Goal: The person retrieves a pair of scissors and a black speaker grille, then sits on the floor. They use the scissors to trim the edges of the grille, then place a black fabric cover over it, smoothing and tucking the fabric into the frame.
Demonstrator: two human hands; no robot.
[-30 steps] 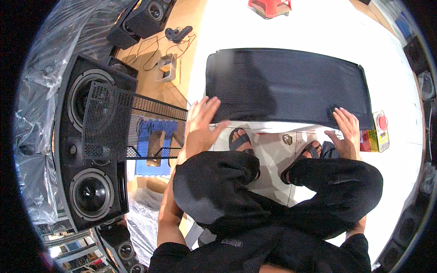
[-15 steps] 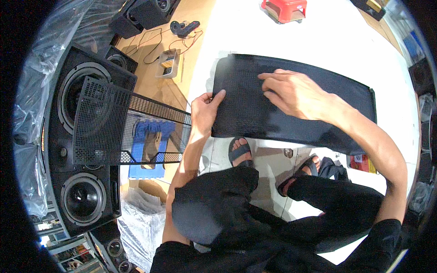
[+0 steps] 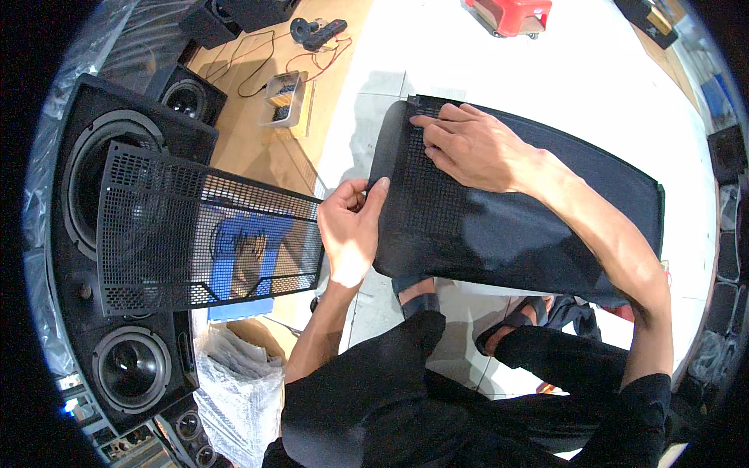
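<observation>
A black speaker grille point(image 3: 538, 203), a long perforated panel backed with dark cloth or foam, lies across in front of me above my knees. My left hand point(image 3: 349, 226) pinches its left edge, thumb on top and fingers tucked beneath. At the far left part of the panel, my right hand point(image 3: 476, 148) rests palm down, fingers bent but apart, fingertips touching the mesh. Left of my left hand is a second bare grille point(image 3: 168, 234), its open mesh reaching over a large black speaker cabinet point(image 3: 66, 273). The underside of the held grille is hidden.
A wooden board point(image 3: 234, 132) bears a small speaker point(image 3: 185, 97), a clear box point(image 3: 282, 97) of small parts and a black power tool point(image 3: 320, 35) with wires. A red stool point(image 3: 511, 15) stands beyond on the tiled floor. Bubble wrap point(image 3: 238, 390) lies near left.
My right hand has slid left and away along the panel, toward its far left corner. In view, the held grille sits a little lower and further right. My left hand keeps its pinch.
</observation>
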